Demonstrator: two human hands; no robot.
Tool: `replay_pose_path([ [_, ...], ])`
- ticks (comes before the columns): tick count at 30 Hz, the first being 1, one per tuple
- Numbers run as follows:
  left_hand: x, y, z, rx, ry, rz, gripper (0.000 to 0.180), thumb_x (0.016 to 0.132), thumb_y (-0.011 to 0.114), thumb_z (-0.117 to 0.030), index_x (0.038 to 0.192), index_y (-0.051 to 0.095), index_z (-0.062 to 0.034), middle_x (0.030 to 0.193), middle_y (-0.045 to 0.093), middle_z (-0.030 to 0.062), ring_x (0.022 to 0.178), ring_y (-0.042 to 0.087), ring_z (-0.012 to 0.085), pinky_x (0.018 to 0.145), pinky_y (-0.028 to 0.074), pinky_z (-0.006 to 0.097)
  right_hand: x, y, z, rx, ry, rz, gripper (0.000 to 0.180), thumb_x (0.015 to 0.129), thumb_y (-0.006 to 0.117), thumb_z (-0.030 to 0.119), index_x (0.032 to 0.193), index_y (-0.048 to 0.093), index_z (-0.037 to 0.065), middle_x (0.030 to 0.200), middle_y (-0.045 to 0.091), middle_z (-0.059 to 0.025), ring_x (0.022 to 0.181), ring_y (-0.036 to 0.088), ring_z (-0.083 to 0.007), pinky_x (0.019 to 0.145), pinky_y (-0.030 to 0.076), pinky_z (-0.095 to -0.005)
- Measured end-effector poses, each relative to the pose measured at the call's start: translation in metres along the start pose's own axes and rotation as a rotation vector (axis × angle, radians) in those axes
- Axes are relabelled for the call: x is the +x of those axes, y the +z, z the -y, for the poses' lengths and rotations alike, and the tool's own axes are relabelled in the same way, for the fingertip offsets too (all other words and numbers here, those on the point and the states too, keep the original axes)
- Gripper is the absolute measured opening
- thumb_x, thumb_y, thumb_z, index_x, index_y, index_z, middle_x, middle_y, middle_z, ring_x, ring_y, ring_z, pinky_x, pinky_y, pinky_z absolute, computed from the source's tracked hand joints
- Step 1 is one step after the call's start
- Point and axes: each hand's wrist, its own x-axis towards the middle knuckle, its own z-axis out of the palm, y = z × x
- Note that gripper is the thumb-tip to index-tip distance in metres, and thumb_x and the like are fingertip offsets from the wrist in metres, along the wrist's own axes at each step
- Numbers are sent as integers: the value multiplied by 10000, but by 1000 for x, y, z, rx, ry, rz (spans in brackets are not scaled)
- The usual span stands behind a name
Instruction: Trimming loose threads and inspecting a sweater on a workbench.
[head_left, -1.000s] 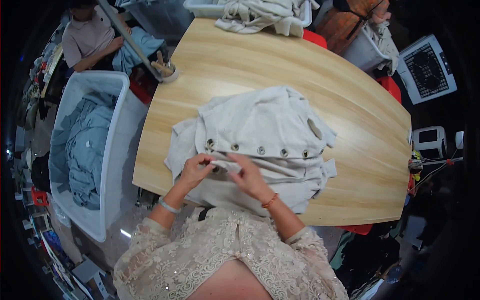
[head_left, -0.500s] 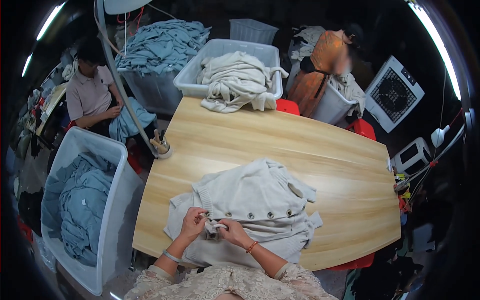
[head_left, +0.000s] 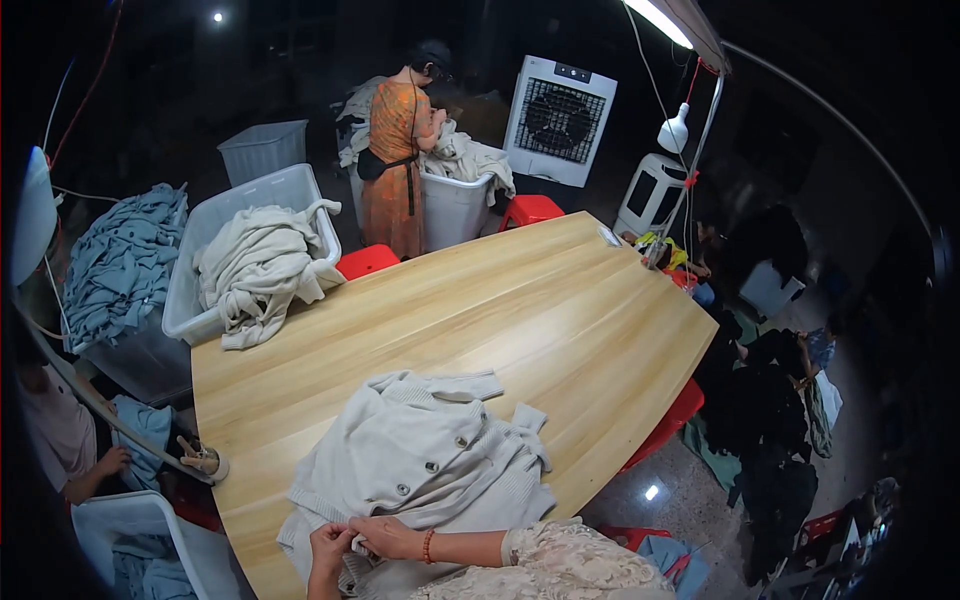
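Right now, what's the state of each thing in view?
Cardigan: rumpled on table, buttons showing
Left hand: fingers pinched at cardigan's edge
Right hand: pinched beside the left
White tub: heaped with cream garments
Rear bin: heaped with blue garments
Strip light: lit
Air cooler: upright; running, can't tell

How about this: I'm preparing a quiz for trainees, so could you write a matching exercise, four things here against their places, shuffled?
1. Reddish bead bracelet
2. White fan unit
3. Cream garment with dark buttons
4. Small pot of wooden handles

A. On the table, left hand and right hand at its near side
B. To the right of the person in orange
C. At the table's left edge
D. Around the right wrist

Pairs: 1-D, 2-B, 3-A, 4-C
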Motion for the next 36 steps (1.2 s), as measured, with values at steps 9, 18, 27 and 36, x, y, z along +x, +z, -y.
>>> replay_pose_path([
  [9, -17, -5, 0, -307, -269, -48, 87, 792, 694, -78, 826, 621, -44, 643, 597, 11, 500, 520, 90, 429, 386, 211, 4, 5, -1, -124, -8, 6, 257, 787, 579, 98, 996, 460, 6, 929, 526, -203, 805, 585, -378, 700, 466, -450],
  [18, -26, 7, -18, -367, -181, 12, 220, 795, 685, -79, 989, 619, -1, 747, 628, 8, 592, 558, 90, 526, 443, 224, 7, -13, 0, -134, -23, 47, 222, 761, 557, 137, 909, 501, -19, 844, 531, -210, 781, 583, -384, 701, 466, -454],
  [27, -42, 18, -13, 525, 456, -107, 228, 761, 588, 17, 978, 660, 15, 808, 648, 105, 690, 607, 138, 647, 483, 260, 8, -4, -16, 91, 23, 7, 311, 739, 534, 157, 970, 597, -42, 872, 592, -247, 841, 587, -401, 784, 465, -445],
  [36, -39, 25, -23, 424, 293, -159, 157, 836, 582, -75, 906, 661, 41, 717, 645, 42, 666, 543, 80, 609, 453, 250, 3, -8, -14, 137, 191, -35, 260, 712, 515, 62, 928, 658, 32, 845, 615, -217, 803, 584, -392, 731, 468, -435],
])
